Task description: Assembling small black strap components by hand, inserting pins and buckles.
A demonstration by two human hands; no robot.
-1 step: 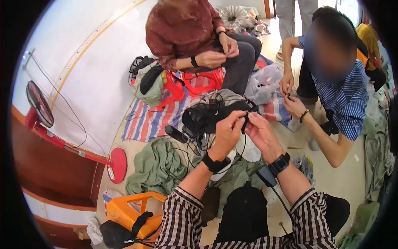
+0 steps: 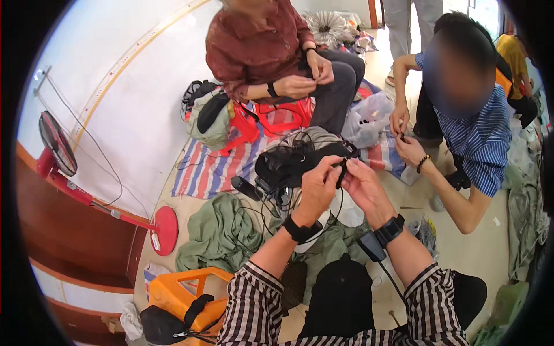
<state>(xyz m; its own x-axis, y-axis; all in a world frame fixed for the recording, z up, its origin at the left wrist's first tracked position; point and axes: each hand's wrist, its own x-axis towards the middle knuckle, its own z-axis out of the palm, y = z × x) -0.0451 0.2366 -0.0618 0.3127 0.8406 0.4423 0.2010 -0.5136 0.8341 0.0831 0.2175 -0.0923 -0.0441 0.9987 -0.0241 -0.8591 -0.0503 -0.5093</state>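
The small black piece (image 2: 343, 166) sits right between your two hands, pinched at the fingertips and mostly covered by them, so its exact shape is hard to make out. Your left hand (image 2: 315, 189) is nearly closed, thumb and forefinger gripping it from one side; your right hand (image 2: 366, 185) is closed just as narrowly on the other, its fingertips almost meeting those of the left. One thin black cord (image 2: 339, 203) hangs below your fingers; you cannot tell whether it joins the piece.

You wear two black wristbands, one on the left wrist (image 2: 300, 229) and one on the right (image 2: 389, 230). Just beyond your hands lies one heap of black mesh fabric (image 2: 283, 164), with one dark cylindrical object (image 2: 246, 187) near its left side. Crumpled green cloth (image 2: 218, 233) spreads over the floor to your left.

Farther out, you have one orange stool (image 2: 190, 285) at your lower left with one black pouch (image 2: 164, 324) against it, and one red fan (image 2: 56, 144) by the wall. Two co-workers sit ahead, one in a maroon shirt (image 2: 257, 49) and one in a blue striped shirt (image 2: 482, 135), each bringing both hands together
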